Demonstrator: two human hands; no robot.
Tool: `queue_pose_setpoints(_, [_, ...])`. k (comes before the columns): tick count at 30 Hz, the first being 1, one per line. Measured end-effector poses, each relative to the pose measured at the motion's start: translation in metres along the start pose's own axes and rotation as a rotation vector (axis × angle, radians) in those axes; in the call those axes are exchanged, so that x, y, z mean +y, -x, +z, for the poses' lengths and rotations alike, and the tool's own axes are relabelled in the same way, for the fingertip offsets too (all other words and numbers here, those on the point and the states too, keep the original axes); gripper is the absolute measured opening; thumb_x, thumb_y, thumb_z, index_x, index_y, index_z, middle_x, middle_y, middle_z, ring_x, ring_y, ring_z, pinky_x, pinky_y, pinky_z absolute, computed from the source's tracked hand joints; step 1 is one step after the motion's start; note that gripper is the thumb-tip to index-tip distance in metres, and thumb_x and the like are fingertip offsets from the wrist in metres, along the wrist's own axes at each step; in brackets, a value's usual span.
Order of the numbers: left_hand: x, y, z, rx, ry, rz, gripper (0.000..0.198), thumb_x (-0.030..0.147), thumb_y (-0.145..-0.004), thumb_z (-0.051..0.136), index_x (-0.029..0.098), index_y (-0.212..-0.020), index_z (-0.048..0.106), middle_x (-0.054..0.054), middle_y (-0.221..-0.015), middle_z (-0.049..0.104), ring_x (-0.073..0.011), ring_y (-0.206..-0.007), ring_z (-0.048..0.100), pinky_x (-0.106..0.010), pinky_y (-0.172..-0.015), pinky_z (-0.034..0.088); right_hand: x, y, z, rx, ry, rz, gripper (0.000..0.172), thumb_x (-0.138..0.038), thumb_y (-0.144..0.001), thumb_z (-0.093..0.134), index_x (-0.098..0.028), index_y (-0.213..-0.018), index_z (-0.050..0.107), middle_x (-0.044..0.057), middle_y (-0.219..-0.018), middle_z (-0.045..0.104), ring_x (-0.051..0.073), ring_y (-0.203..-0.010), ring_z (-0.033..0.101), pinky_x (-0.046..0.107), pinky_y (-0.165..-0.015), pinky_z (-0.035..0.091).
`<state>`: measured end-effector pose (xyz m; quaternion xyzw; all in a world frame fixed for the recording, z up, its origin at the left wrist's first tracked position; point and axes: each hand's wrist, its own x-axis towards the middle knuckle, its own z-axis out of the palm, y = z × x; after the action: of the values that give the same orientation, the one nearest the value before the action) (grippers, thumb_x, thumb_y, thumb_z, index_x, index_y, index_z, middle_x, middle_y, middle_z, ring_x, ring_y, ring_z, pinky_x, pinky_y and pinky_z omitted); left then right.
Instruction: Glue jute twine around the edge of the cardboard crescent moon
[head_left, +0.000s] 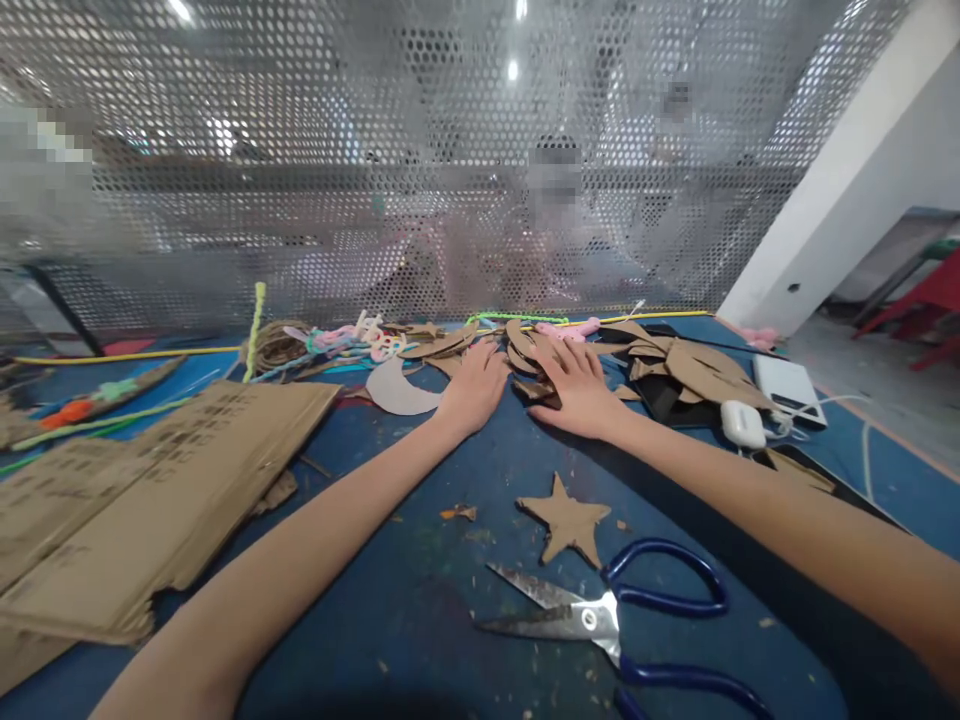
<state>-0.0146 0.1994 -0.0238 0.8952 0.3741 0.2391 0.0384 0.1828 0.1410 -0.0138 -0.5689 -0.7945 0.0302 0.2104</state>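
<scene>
Both arms reach to the far side of the blue table. My left hand [474,388] lies flat, fingers stretched over cardboard pieces [442,343], beside a pale crescent cutout [401,390]. My right hand [576,385] is spread over more cardboard scraps [536,388], its thumb and fingers apart; what lies beneath the palm is hidden. Nearer to me lies a cardboard star [566,522]. Below it rest scissors [592,618] with blue handles, their blades apart, touched by neither hand.
Large cardboard sheets [172,490] cover the left side. Twine [274,348] and colourful pipe-cleaner pieces [352,338] sit at the back. Right of my hands are cut cardboard shapes [697,372], a white earbud case [742,425] and a white box-like device [789,388]. A perforated metal screen [465,240] stands behind.
</scene>
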Motion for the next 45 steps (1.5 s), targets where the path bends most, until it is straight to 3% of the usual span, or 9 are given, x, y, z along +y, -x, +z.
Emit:
queue_pose_setpoints(3, [0.013, 0.011, -0.007, 0.006, -0.003, 0.094, 0.033, 0.017, -0.091, 0.038, 0.013, -0.12, 0.053, -0.017, -0.139, 0.045, -0.028, -0.14, 0.028, -0.05, -0.118, 0.02, -0.012, 0.027, -0.029, -0.086, -0.074, -0.093, 0.065, -0.043, -0.077, 0.063, -0.021, -0.135, 0.044, 0.012, -0.146, 0.039, 0.028, -0.135, 0.035, 0.043, -0.108, 0.031])
queue_pose_setpoints(6, [0.028, 0.016, -0.009, -0.007, 0.012, 0.162, 0.031, 0.026, -0.092, 0.043, 0.016, -0.118, 0.056, -0.015, -0.137, 0.048, -0.0281, -0.137, 0.035, -0.049, -0.116, 0.026, -0.032, 0.067, -0.044, -0.23, -0.122, -0.151, 0.04, -0.054, -0.075, 0.064, -0.022, -0.1, 0.064, 0.005, -0.098, 0.066, 0.02, -0.088, 0.062, 0.031, -0.077, 0.05])
queue_pose_setpoints(9, [0.036, 0.015, -0.009, -0.122, 0.083, 0.27, 0.043, 0.038, -0.088, 0.054, 0.02, -0.128, 0.054, -0.013, -0.144, 0.044, -0.0305, -0.139, 0.033, -0.05, -0.115, 0.026, -0.047, 0.098, -0.042, -0.304, -0.063, -0.226, 0.074, -0.063, -0.062, 0.072, -0.019, -0.119, 0.058, 0.011, -0.109, 0.063, 0.029, -0.096, 0.057, 0.041, -0.081, 0.048])
queue_pose_setpoints(14, [0.032, 0.012, -0.013, -0.404, 0.155, 0.356, 0.045, 0.044, -0.091, 0.051, 0.029, -0.132, 0.053, -0.007, -0.146, 0.045, -0.0283, -0.139, 0.034, -0.053, -0.116, 0.021, -0.047, 0.106, -0.032, -0.313, -0.068, -0.308, 0.047, -0.04, -0.081, 0.064, -0.017, -0.12, 0.056, 0.01, -0.111, 0.064, 0.025, -0.1, 0.055, 0.038, -0.09, 0.044])
queue_pose_setpoints(21, [0.029, 0.014, -0.013, -0.333, 0.133, 0.326, 0.037, 0.041, -0.092, 0.049, 0.028, -0.125, 0.06, -0.006, -0.142, 0.051, -0.0261, -0.134, 0.042, -0.047, -0.113, 0.031, -0.008, 0.085, -0.063, -0.1, 0.256, -0.065, 0.037, -0.035, -0.08, 0.061, -0.023, -0.114, 0.057, 0.005, -0.108, 0.065, 0.022, -0.1, 0.057, 0.032, -0.085, 0.046])
queue_pose_setpoints(26, [0.029, 0.013, -0.011, -0.278, 0.116, 0.292, 0.032, 0.039, -0.092, 0.047, 0.026, -0.117, 0.064, -0.006, -0.135, 0.057, -0.0261, -0.13, 0.047, -0.046, -0.11, 0.034, 0.058, 0.066, -0.091, 0.017, 0.475, 0.296, 0.029, -0.023, -0.078, 0.059, -0.013, -0.106, 0.061, 0.021, -0.104, 0.063, 0.037, -0.1, 0.056, 0.049, -0.08, 0.045])
queue_pose_setpoints(30, [0.029, 0.013, -0.011, -0.272, 0.122, 0.285, 0.031, 0.037, -0.092, 0.047, 0.025, -0.115, 0.064, -0.007, -0.133, 0.058, -0.0266, -0.129, 0.048, -0.046, -0.109, 0.035, 0.081, 0.052, -0.083, -0.028, 0.495, 0.259, 0.036, -0.021, -0.084, 0.056, -0.015, -0.119, 0.058, 0.019, -0.117, 0.06, 0.033, -0.106, 0.056, 0.044, -0.085, 0.046])
queue_pose_setpoints(39, [0.031, 0.011, -0.012, -0.328, 0.077, 0.28, 0.033, 0.038, -0.094, 0.043, 0.024, -0.118, 0.061, -0.008, -0.135, 0.056, -0.0269, -0.131, 0.044, -0.048, -0.11, 0.034, 0.047, 0.033, -0.027, -0.069, 0.46, 0.19, 0.033, -0.034, -0.091, 0.057, -0.016, -0.119, 0.057, 0.01, -0.122, 0.058, 0.022, -0.106, 0.059, 0.045, -0.09, 0.05])
queue_pose_setpoints(45, [0.03, 0.011, -0.012, -0.278, 0.059, 0.321, 0.031, 0.035, -0.093, 0.045, 0.021, -0.116, 0.062, -0.009, -0.13, 0.058, -0.027, -0.129, 0.046, -0.047, -0.11, 0.035, 0.008, 0.033, -0.013, -0.078, 0.323, 0.086, 0.052, -0.012, -0.087, 0.053, -0.009, -0.137, 0.041, 0.018, -0.136, 0.05, 0.022, -0.123, 0.05, 0.034, -0.1, 0.043])
